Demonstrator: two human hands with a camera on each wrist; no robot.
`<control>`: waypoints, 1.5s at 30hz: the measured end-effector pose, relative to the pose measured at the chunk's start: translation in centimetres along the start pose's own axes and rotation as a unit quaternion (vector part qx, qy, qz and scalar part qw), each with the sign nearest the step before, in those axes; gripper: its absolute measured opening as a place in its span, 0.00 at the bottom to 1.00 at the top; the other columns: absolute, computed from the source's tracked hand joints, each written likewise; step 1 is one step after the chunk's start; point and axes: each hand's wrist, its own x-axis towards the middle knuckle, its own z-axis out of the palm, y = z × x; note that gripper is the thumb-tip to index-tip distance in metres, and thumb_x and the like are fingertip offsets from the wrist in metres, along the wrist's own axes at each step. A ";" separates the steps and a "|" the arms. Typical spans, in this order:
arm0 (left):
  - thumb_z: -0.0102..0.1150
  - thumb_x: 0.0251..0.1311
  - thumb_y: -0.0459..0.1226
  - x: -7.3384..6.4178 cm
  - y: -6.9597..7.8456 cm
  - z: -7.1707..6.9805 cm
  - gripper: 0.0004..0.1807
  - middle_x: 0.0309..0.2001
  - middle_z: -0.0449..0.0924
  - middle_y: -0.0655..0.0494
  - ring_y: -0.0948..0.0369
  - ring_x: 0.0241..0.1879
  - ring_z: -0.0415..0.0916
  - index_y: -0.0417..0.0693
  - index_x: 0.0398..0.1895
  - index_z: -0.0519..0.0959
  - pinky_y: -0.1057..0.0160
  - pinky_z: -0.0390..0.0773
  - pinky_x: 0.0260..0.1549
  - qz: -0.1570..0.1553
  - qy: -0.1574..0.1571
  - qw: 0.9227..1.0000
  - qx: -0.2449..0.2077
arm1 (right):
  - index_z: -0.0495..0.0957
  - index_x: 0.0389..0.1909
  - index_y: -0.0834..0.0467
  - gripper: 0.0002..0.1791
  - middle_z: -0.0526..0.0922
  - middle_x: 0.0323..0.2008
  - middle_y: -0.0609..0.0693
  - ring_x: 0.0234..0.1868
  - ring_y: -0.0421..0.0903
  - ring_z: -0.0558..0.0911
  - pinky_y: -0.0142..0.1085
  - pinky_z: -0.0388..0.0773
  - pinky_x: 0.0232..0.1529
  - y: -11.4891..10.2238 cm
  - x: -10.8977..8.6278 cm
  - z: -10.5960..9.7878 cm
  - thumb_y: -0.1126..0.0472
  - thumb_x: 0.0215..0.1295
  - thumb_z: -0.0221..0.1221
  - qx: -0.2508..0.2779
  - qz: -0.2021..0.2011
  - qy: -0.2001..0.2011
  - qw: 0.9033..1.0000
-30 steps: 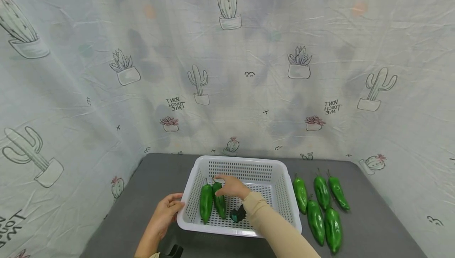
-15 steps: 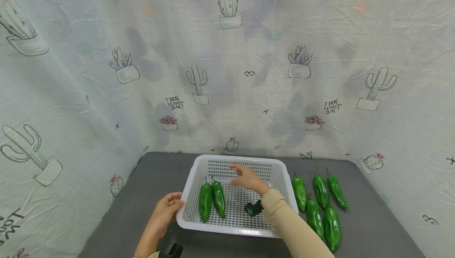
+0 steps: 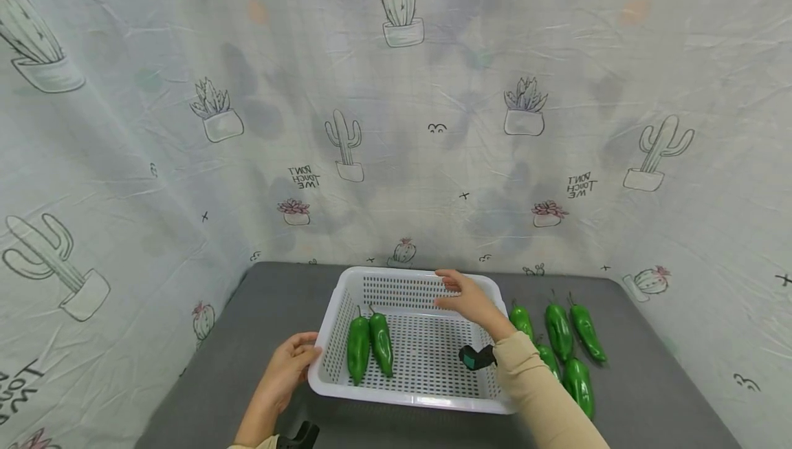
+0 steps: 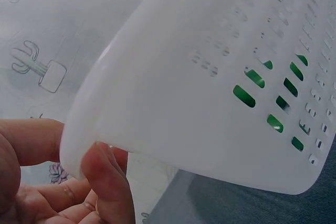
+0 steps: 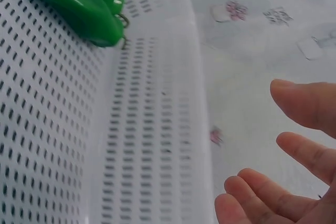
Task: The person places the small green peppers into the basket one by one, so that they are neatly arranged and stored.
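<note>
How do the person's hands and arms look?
The left hand and right hand wear no gloves. On the right are a cream sleeve and a black wrist device with a teal patch; on the left, a cream cuff and black device.

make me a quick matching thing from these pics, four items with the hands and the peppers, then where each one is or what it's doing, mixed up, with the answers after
Column one
1. left hand
2. right hand
3. pair of green peppers
4. group of five green peppers

Column two
A. lying on the grey tabletop, to the right of the white basket
B. holding nothing
C. lying inside the basket, toward its left side
D. gripping the basket's rim

Right pairs: 1-D, 2-B, 3-C, 4-A
</note>
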 end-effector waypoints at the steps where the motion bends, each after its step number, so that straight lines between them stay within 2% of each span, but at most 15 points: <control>1: 0.52 0.65 0.30 0.0 0.0 0.0 0.21 0.42 0.80 0.43 0.54 0.40 0.80 0.32 0.59 0.66 0.58 0.78 0.32 -0.001 0.000 1.000 0.000 | 0.63 0.68 0.56 0.34 0.66 0.65 0.64 0.65 0.61 0.67 0.54 0.69 0.57 0.1 -0.2 -0.5 0.59 0.62 0.62 -0.004 0.001 0.001 1.000; 6: 0.52 0.65 0.30 0.0 0.1 0.0 0.21 0.42 0.79 0.43 0.53 0.40 0.80 0.32 0.59 0.66 0.57 0.78 0.32 -0.004 -0.001 1.000 -0.001 | 0.61 0.69 0.53 0.35 0.64 0.67 0.62 0.66 0.61 0.66 0.54 0.70 0.56 0.8 -1.2 -2.5 0.56 0.62 0.62 0.000 0.005 0.015 1.000; 10: 0.51 0.66 0.31 0.1 0.0 -0.1 0.21 0.43 0.79 0.42 0.53 0.41 0.79 0.31 0.60 0.65 0.56 0.78 0.32 0.001 -0.006 1.000 0.001 | 0.60 0.70 0.54 0.35 0.61 0.68 0.64 0.67 0.63 0.64 0.56 0.69 0.56 1.2 -2.1 -4.2 0.57 0.63 0.61 0.012 -0.011 0.024 1.000; 13: 0.51 0.66 0.31 0.0 0.1 -0.1 0.21 0.43 0.79 0.42 0.53 0.41 0.79 0.31 0.60 0.65 0.57 0.78 0.33 -0.001 -0.006 1.000 0.002 | 0.59 0.70 0.56 0.35 0.61 0.67 0.66 0.67 0.64 0.63 0.57 0.68 0.57 1.5 -2.7 -5.5 0.56 0.64 0.60 0.000 -0.017 0.030 0.999; 25: 0.52 0.64 0.30 -0.4 0.2 0.0 0.21 0.44 0.79 0.41 0.53 0.40 0.80 0.31 0.59 0.66 0.57 0.78 0.32 0.003 0.001 1.000 -0.002 | 0.53 0.72 0.61 0.39 0.56 0.68 0.71 0.66 0.68 0.60 0.60 0.66 0.57 4.5 -4.7 -11.5 0.50 0.66 0.57 -0.048 0.023 0.058 0.997; 30: 0.53 0.64 0.30 -0.6 0.4 0.1 0.20 0.43 0.80 0.43 0.53 0.39 0.80 0.32 0.58 0.68 0.58 0.78 0.32 0.001 0.005 1.000 -0.005 | 0.51 0.72 0.63 0.39 0.55 0.67 0.73 0.65 0.69 0.62 0.59 0.67 0.56 6.6 -6.1 -13.6 0.49 0.68 0.54 -0.053 0.050 0.081 0.994; 36: 0.54 0.63 0.29 -0.4 0.4 0.3 0.20 0.42 0.80 0.43 0.53 0.39 0.80 0.32 0.57 0.68 0.58 0.78 0.31 0.005 0.003 1.000 -0.011 | 0.51 0.71 0.66 0.39 0.55 0.66 0.76 0.64 0.72 0.60 0.60 0.65 0.56 10.7 -7.9 -15.7 0.48 0.70 0.51 -0.053 0.080 0.115 0.989; 40: 0.54 0.63 0.29 -0.4 0.3 0.3 0.20 0.41 0.80 0.44 0.53 0.39 0.80 0.32 0.57 0.69 0.58 0.78 0.32 0.003 0.006 1.000 -0.012 | 0.50 0.70 0.69 0.38 0.54 0.65 0.77 0.63 0.73 0.59 0.61 0.64 0.56 13.0 -8.9 -16.9 0.49 0.71 0.50 -0.054 0.092 0.122 0.987; 45: 0.54 0.63 0.30 -0.4 0.2 0.3 0.20 0.42 0.80 0.43 0.53 0.39 0.80 0.32 0.57 0.68 0.58 0.78 0.31 0.003 0.008 1.000 -0.010 | 0.52 0.69 0.71 0.34 0.54 0.64 0.78 0.62 0.74 0.58 0.61 0.64 0.55 15.4 -9.7 -17.7 0.53 0.73 0.48 -0.086 0.109 0.121 0.983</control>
